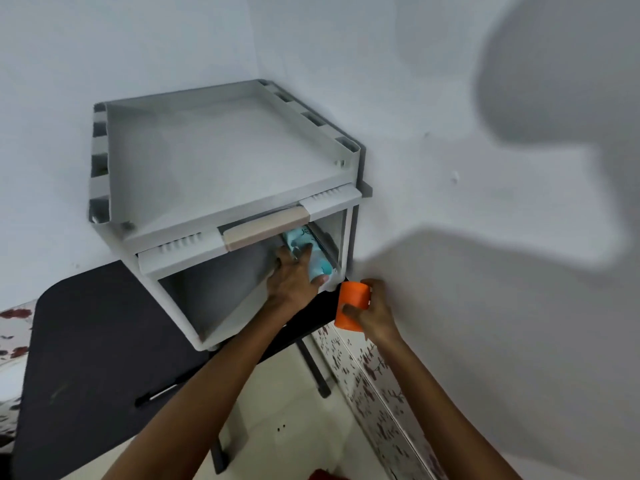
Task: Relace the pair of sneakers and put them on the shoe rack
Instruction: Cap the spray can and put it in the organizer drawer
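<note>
**White plastic shoe rack with two hands at its open front**

White and boxy, the shoe rack (221,157) stands on a black surface (93,341), pushed into the corner of a pale wall (485,306). Its flat top has a raised rim. A beige handle (266,228) sits at the middle of the front edge. Below it, the single compartment is open towards the viewer.

The left hand (294,282) reaches into the right side of that compartment. Its fingers curl round a light-blue object (313,258) with dark markings, and the thumb presses on the near end. The object lies along the compartment's right wall, partly inside. Its shape is blurred, so it is not possible to tell whether it is a sneaker.

The right hand (375,313) is just outside the rack, beside its lower right corner and close to the wall. It grips an orange cylinder (353,304), with the thumb across the front and the fingers wrapped over the top and far side. The cylinder tilts slightly and is held in the air, apart from the rack.

Both bare forearms enter from the bottom edge. Under the surface, a dark leg (315,368) stands on a cream tiled floor (287,410). A skirting strip (367,375) with a dark red speckled pattern runs along the base of the wall. Large soft shadows fall across the wall on the right.
</note>
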